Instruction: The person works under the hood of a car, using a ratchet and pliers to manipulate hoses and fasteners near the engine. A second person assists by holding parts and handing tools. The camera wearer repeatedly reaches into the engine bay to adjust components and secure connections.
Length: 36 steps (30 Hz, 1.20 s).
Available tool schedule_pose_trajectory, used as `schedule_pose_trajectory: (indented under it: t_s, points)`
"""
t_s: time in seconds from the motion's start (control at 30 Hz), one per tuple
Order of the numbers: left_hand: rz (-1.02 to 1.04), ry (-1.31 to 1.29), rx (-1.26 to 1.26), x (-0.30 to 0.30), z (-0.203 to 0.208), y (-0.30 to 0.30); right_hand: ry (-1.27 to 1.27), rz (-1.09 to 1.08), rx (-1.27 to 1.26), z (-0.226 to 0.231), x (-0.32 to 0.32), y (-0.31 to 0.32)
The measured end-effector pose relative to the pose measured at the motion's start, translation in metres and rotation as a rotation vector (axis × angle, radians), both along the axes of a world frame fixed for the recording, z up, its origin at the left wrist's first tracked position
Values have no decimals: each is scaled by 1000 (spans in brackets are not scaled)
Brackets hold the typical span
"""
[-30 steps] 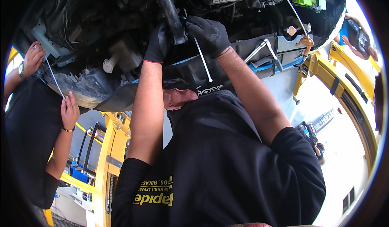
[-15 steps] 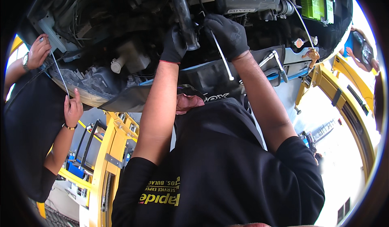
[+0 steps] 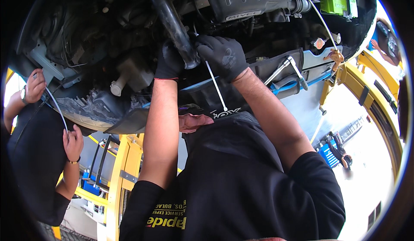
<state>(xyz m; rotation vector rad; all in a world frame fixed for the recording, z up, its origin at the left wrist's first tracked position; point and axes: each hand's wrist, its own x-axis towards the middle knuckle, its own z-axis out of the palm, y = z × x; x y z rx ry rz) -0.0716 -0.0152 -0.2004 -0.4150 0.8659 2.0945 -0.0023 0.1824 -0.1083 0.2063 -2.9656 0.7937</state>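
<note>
Right hand (image 3: 223, 55) in a black glove, fingers curled together, pinching a white cable tie (image 3: 217, 83) that trails toward six o'clock! At nine o'clock from that glove, the lower end of a black tube (image 3: 170, 21), and just past it the left hand (image 3: 168, 63), fingertips hidden, can't tell their grip. Ratchet wrench (image 3: 277, 71) between three and four, green battery (image 3: 337, 2) at two; between eight and nine, a co-worker's hands (image 3: 72, 143) hold a bowed white strip (image 3: 58, 104).

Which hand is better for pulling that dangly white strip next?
Probably the right hand: the white strip sticks out from just beneath it. The left hand is on the other side of the dark tube, farther from the strip.
</note>
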Motion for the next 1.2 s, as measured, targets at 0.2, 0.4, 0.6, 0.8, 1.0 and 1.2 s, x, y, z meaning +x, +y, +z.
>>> schedule_pose_trajectory:
  t_s: [0.2, 0.4, 0.6, 0.8, 1.0, 1.2]
  points:
    - [-275, 430, -487, -5, 3, 2, -36, -182, -116, -6, -16, 10]
    - [-387, 725, -663, -5, 18, 6, 29, -237, -132, -3, -20, 4]
    - [-144, 352, -231, -4, -3, 3, -51, -205, -46, -6, -21, -5]
    - [-200, 665, -525, -4, 4, 11, -3, -205, -47, 5, -28, -8]
    - [-229, 560, -462, 6, -33, 3, -59, -143, 31, -6, -30, -9]
    - [62, 213, -248, 0, -16, 16, -34, -149, 52, -5, -41, -12]
